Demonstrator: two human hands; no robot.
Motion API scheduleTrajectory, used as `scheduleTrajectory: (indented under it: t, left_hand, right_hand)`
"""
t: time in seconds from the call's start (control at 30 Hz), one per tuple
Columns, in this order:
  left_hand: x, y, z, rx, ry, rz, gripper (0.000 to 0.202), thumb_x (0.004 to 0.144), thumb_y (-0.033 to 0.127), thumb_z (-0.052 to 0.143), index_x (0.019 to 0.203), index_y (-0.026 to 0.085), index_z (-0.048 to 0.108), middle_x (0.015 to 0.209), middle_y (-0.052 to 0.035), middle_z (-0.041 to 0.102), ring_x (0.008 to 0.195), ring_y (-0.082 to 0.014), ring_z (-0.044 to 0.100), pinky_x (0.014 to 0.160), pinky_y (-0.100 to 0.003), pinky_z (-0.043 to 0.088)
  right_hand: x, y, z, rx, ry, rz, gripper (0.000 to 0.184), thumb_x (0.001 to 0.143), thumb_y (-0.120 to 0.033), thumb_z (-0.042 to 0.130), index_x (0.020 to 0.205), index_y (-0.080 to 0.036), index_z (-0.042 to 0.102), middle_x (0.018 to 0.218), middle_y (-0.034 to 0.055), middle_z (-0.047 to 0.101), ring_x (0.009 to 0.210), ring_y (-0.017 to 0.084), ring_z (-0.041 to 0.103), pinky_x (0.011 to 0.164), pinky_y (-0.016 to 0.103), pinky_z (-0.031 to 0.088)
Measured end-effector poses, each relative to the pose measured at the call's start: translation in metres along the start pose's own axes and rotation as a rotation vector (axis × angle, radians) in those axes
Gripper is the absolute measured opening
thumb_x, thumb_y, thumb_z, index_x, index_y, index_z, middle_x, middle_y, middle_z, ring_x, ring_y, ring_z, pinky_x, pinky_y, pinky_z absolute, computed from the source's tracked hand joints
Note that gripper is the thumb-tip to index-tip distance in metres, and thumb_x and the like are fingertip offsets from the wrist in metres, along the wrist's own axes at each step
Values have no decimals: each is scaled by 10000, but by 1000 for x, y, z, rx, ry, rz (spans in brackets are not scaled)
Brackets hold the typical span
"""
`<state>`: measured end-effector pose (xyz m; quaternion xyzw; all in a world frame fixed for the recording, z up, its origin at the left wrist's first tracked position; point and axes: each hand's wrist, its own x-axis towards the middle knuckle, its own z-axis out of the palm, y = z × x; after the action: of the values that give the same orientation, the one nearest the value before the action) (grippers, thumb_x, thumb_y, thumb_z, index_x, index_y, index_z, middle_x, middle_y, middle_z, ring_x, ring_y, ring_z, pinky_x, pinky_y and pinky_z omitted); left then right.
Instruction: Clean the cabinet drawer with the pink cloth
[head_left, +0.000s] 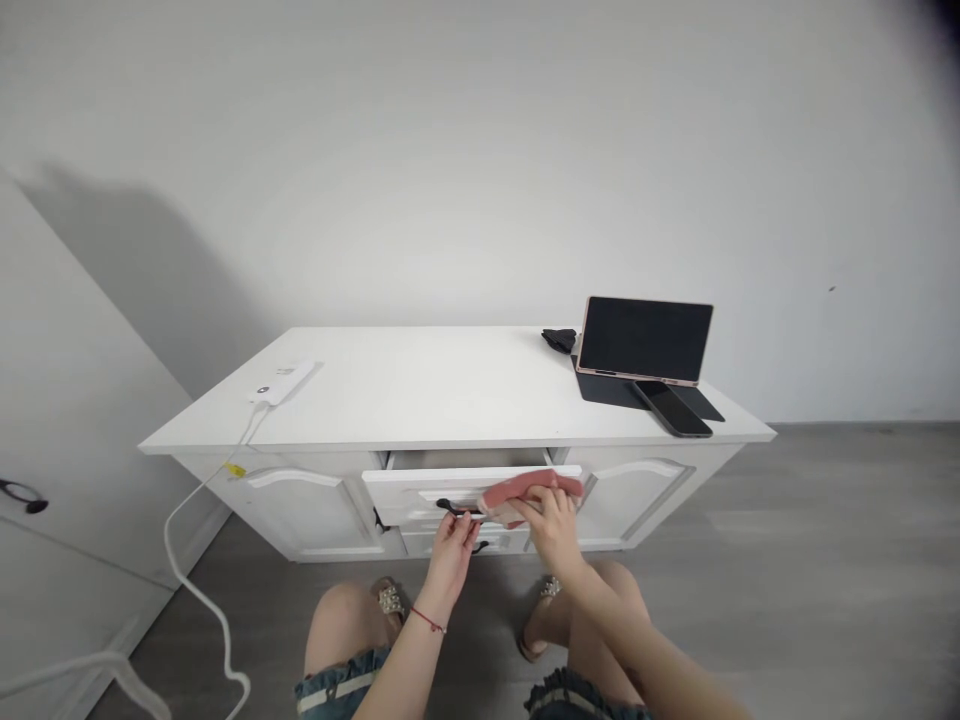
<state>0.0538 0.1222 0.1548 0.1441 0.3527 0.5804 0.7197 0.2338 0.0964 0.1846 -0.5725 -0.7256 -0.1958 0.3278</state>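
A white drawer [405, 492] is pulled partly out from under the top of a low white cabinet [420, 390]. My left hand [451, 552] is closed on the drawer's black handle [448, 505], fingertips at its lower edge. My right hand [553, 525] grips a folded pink cloth [525, 485] with a paler underside. The cloth lies against the right part of the drawer front, beside the handle, and hides that part. Below, a second drawer with a black handle [480, 546] shows in part.
A tablet [646, 340] stands on its dark cover at the cabinet's right end, with a phone [673, 410] in front and a small black item [559, 340] beside it. At the left lies a white power strip [283, 383]; its cord [174, 550] hangs to the floor.
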Motion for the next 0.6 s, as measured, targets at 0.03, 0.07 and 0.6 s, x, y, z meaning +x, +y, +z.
scheduleTrajectory:
  t: [0.03,0.07,0.6]
  left_hand:
    - [0,0,0,-2,-11,2,197,605,178,831,743,187,690,790,16,721,780,-94,662,831,-240,521]
    - [1,0,0,-5,-21,4,208,614,167,821,780,186,698,828,2,730,796,-102,664,819,-241,519]
    - [2,3,-1,59,-15,-45,198,628,209,825,729,167,661,770,-18,716,801,-140,694,926,-311,509]
  right_hand:
    - [7,-13,5,24,4,-11,337,849,-112,587,1050,-355,703,978,40,588,917,212,422,805,356,308]
    - [14,-26,10,46,-2,-25,311,850,-140,604,1049,-358,702,982,37,592,925,212,419,802,355,303]
    - [2,40,-17,170,70,83,379,820,-37,465,954,-276,728,956,55,503,889,212,432,797,370,380]
